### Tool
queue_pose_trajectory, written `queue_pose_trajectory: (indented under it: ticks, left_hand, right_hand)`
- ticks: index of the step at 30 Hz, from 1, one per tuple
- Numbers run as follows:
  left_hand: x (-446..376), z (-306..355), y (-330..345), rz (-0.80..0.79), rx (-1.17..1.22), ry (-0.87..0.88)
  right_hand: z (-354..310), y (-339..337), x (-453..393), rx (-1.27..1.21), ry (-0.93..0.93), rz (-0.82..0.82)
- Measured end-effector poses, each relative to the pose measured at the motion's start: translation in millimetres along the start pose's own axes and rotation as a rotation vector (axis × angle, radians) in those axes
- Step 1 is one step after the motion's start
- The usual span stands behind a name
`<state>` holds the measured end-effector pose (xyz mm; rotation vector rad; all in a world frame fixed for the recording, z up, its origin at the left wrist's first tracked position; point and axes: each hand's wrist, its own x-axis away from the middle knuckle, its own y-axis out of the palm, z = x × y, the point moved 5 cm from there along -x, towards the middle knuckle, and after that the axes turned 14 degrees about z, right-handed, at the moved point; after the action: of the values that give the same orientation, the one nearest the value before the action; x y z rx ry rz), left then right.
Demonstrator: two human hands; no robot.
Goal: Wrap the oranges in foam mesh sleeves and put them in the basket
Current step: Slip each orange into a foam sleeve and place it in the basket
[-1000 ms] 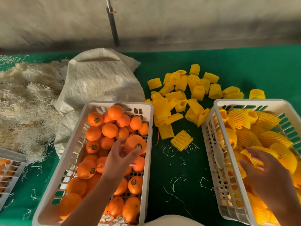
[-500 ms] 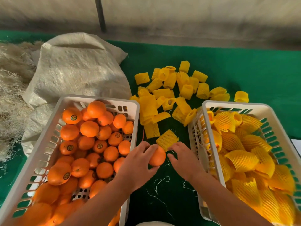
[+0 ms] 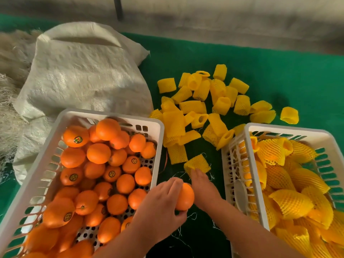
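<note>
My left hand point(image 3: 160, 203) grips a bare orange point(image 3: 185, 197) over the green cloth between the two baskets. My right hand point(image 3: 202, 185) reaches forward beside it, and its fingertips touch the near edge of a flat yellow foam mesh sleeve point(image 3: 198, 162) on the cloth; whether they pinch it is hidden. The white basket on the left point(image 3: 46, 174) is full of unwrapped oranges point(image 3: 98, 153), some with stickers. Several oranges wrapped in yellow mesh point(image 3: 290, 202) fill the white basket on the right point(image 3: 242, 190).
A loose pile of yellow foam sleeves point(image 3: 210, 101) lies on the green table cloth point(image 3: 279, 75) behind the baskets. A white woven sack point(image 3: 81, 71) sits at the back left, with pale straw-like fibre point(image 3: 9, 94) beside it. A dark pole point(image 3: 118, 7) stands at the far edge.
My left hand has lifted an orange out of the left basket and carried it to the gap between the baskets. My right hand left the right basket and reached the nearest sleeve.
</note>
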<state>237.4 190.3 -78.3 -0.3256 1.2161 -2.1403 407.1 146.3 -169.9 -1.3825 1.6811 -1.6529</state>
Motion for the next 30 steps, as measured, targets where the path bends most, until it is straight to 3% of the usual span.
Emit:
queue_pose_trajectory:
  ticks: [3, 6, 9, 13, 16, 18, 24, 28, 30]
  left_hand:
    - [-1.2, 3.4, -3.6, 0.018, -0.006, 0.017]
    - [-1.4, 4.7, -3.7, 0.005, 0.022, 0.008]
    - [-0.5, 4.3, -4.5, 0.013, 0.038, 0.004]
    - [2.4, 10.0, -10.3, -0.002, -0.023, 0.09]
    - [7.9, 18.5, -5.4, -0.188, -0.102, 0.218]
    - [13.9, 23.9, 1.9, -0.352, -0.139, 0.197]
    - [40.0, 46.1, 19.4, -0.456, -0.063, -0.148]
    - [53.0, 48.9, 20.5, -0.499, 0.348, -0.578]
    - [55.9, 46.3, 14.0, -0.422, 0.547, -0.81]
  right_hand:
    - [7.2, -26.1, 14.0, -0.111, -0.033, 0.332]
    - [18.9, -43.0, 30.6, -0.274, 0.044, 0.473]
    - [14.8, -49.2, 49.3, -0.306, 0.01, 0.485]
    - [-2.1, -49.9, 73.7, -0.13, -0.121, 0.408]
    - [-8.5, -53.4, 86.0, -0.077, -0.193, 0.329]
    - [-9.5, -61.1, 94.4, -0.072, -0.231, 0.321]
    - [-19.3, -75.6, 136.9, -0.125, -0.333, 0.399]
    - [-3.2, -78.6, 146.4, -0.288, -0.2, 0.403]
    - [3.2, -81.2, 151.2, -0.299, -0.171, 0.442]
